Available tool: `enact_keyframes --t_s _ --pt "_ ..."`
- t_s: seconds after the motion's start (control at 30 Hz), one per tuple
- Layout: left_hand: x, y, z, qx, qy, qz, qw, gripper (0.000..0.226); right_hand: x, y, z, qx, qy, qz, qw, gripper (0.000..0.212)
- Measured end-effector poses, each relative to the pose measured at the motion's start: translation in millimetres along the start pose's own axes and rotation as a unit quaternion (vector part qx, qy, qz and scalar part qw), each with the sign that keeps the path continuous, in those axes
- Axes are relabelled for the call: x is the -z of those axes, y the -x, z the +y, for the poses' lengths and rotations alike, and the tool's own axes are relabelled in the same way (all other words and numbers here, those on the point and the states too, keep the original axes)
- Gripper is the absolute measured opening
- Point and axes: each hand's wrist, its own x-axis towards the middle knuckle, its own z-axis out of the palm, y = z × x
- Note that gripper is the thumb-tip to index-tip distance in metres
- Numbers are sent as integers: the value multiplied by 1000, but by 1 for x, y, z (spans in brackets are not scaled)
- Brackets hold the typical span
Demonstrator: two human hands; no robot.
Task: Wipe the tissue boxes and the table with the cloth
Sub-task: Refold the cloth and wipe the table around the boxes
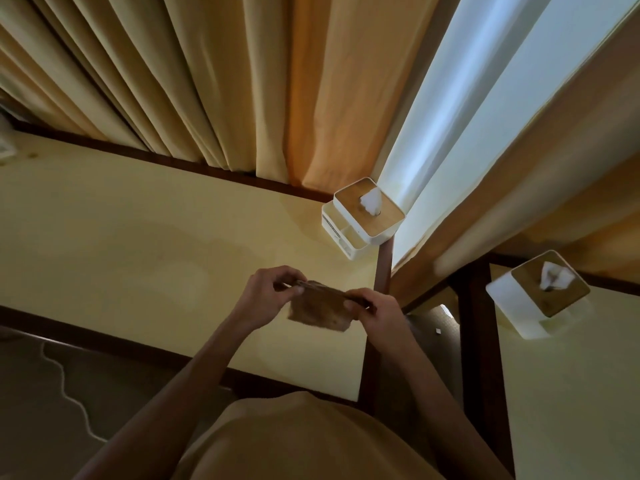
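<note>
A small brown cloth [320, 311] hangs above the cream table [138, 244], stretched between both hands. My left hand [266, 292] pinches its upper left edge and my right hand [375, 308] pinches its upper right edge. A white tissue box with a wooden lid [367, 216] stands at the table's far right corner, a tissue poking out of the top. A second white tissue box with a wooden lid [540, 292] stands on the neighbouring table [571, 393] to the right, tilted in view. Both boxes are apart from my hands.
Tan curtains [207, 81] hang behind the tables, with a bright pale strip [467, 116] between them. Dark wooden frames edge both tables, and a gap [440, 317] separates them. Patterned floor [52, 393] shows at lower left.
</note>
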Motion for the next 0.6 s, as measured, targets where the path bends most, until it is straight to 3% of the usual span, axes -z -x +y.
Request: enact_keyframes --t_s 0.23,0.43,0.6 --pt "-21 10 -19 101 2 42 994 22 -4 -2 -20 51 18 31 998 12" --pt "-6 34 -4 95 -101 27 990 25 -6 -2 -51 128 96 27 987 13" --pt "30 83 17 105 -138 81 982 32 -11 -1 -78 152 128 -16 980 10"
